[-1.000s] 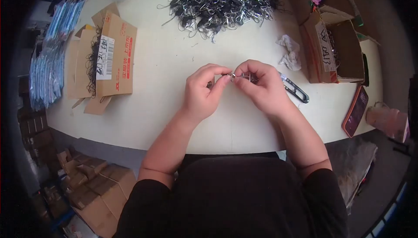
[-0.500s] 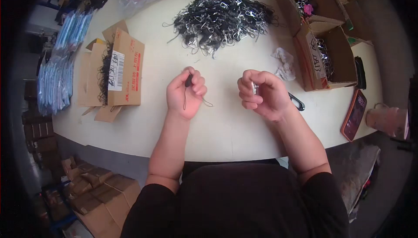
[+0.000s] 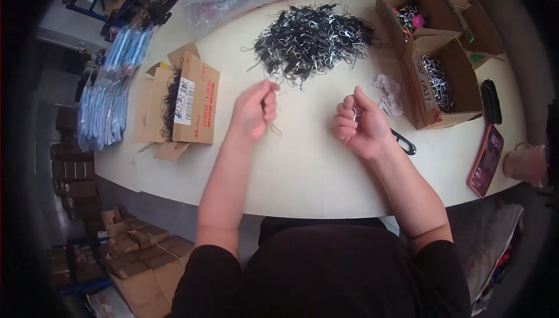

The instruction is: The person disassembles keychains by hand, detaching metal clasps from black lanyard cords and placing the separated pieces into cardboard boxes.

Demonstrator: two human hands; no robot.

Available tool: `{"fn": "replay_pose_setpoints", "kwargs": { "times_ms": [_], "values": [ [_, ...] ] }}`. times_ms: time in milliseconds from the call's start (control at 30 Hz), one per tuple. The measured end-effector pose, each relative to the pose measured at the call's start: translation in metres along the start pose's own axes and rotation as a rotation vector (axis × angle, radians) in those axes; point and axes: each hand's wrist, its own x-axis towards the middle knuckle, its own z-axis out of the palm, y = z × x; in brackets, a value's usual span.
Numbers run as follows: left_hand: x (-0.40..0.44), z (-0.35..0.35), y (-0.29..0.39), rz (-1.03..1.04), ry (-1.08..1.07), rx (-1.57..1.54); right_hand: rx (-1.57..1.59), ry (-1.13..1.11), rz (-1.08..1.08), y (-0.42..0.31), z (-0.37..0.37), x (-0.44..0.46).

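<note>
My left hand (image 3: pixel 254 110) is closed over the table, near the front of a heap of black cord straps with silver clips (image 3: pixel 314 41). A thin cord loop (image 3: pixel 275 128) pokes out below its fingers; the rest of that strap is hidden in the hand. To the right, my right hand (image 3: pixel 364 123) has its fingers curled round small silver metal clips (image 3: pixel 356 114), with the thumb pointing up. How many clips it holds is hidden.
On the left stands an open carton (image 3: pixel 201 100) with black cords. At right, one carton (image 3: pixel 428 94) holds silver clips. Crumpled tissue (image 3: pixel 389 94), a black-handled tool (image 3: pixel 403 142), a phone (image 3: pixel 486 161) and a cup (image 3: pixel 526 164) lie nearby. Plastic bags (image 3: pixel 233 1) lie behind.
The camera view has shifted, so the table's things sit further right and mostly lower. My left hand has turned over, hiding the strap's black part. My right thumb has lifted from the clips.
</note>
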Motion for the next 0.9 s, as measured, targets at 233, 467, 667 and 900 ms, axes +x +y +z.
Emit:
{"fn": "replay_pose_setpoints", "kwargs": {
  "times_ms": [233, 467, 667, 900],
  "values": [
    [0.073, -0.005, 0.023, 0.428, 0.528, 1.288, -0.408, 0.211, 0.009, 0.008, 0.035, -0.011],
    [0.075, -0.011, 0.027, 0.522, 0.476, 1.336, -0.401, 0.208, 0.016, 0.006, 0.03, -0.012],
    [0.003, 0.044, 0.037, 0.332, 0.213, 0.505, -0.64, 0.256, -0.059, 0.013, 0.043, -0.015],
    [-0.044, 0.064, -0.005, 0.214, -0.054, 0.384, -1.321, 0.248, -0.449, 0.026, 0.05, -0.019]
  ]
}}
